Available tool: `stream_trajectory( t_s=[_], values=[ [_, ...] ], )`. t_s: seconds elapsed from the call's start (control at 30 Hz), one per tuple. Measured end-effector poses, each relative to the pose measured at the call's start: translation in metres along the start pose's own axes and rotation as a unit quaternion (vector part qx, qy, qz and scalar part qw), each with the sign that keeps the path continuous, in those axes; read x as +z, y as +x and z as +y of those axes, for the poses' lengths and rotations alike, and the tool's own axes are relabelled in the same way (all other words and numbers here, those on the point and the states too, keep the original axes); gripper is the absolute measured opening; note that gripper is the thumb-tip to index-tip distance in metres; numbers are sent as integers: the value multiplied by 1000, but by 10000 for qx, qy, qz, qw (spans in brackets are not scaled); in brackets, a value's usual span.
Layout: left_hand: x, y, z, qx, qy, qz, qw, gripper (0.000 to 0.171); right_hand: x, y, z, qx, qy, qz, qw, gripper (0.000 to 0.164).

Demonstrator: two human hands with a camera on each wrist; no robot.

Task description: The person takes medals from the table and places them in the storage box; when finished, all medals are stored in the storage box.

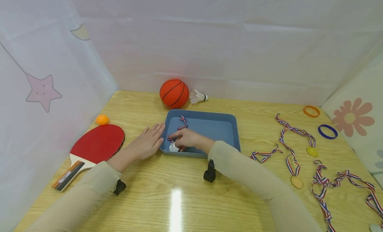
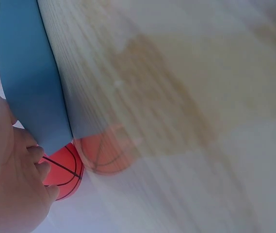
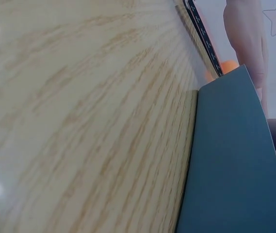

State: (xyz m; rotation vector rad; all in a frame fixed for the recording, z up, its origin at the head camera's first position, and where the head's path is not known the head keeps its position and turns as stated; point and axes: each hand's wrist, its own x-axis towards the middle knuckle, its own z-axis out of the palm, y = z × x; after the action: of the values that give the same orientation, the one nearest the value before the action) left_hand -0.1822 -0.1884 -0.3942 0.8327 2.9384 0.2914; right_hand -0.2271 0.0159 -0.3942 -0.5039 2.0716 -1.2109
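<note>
A shallow blue-grey tray (image 1: pixel 209 132) lies on the table. Inside its left end is a silver medal (image 1: pixel 174 147) with a striped ribbon (image 1: pixel 183 122) running toward the back. My right hand (image 1: pixel 190 138) reaches over the tray's front wall, its index finger over the ribbon and other fingers bent down beside the medal. Whether they pinch it is hidden. My left hand (image 1: pixel 146 142) is held flat with straight fingers, touching the tray's left side. In the left wrist view its fingertips (image 2: pixel 43 170) lie along the tray's wall (image 2: pixel 28 63).
Behind the tray sit a small basketball (image 1: pixel 174 93) and a shuttlecock (image 1: pixel 198 97). A table tennis bat (image 1: pixel 98 143) and orange ball (image 1: pixel 102 119) are at left. At right lie several ribboned medals, including a gold one (image 1: pixel 297 182), plus orange (image 1: pixel 311 111) and blue wristbands (image 1: pixel 327 131).
</note>
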Motion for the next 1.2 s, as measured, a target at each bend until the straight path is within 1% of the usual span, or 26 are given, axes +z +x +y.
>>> stream_trajectory(
  t_s=[0.17,0.37,0.5,0.67,0.93,1.2],
  values=[
    [0,0,0,37,41,10,10000,55,5,1,-2,-147,-184,142,9996,40],
    [-1,0,0,69,18,-4,10000,55,12,7,-2,-245,-7,321,9992,39],
    [-1,0,0,79,19,-1,10000,54,15,9,-3,-344,-34,416,9985,38],
    [-1,-1,-1,71,-26,-27,10000,54,17,9,-4,-394,-117,413,9983,35],
    [0,0,-1,72,13,-59,10000,55,18,7,-5,-332,-126,413,9985,32],
    [-1,0,-1,54,6,-56,10000,55,13,2,-8,-414,-81,383,9984,31]
  ],
)
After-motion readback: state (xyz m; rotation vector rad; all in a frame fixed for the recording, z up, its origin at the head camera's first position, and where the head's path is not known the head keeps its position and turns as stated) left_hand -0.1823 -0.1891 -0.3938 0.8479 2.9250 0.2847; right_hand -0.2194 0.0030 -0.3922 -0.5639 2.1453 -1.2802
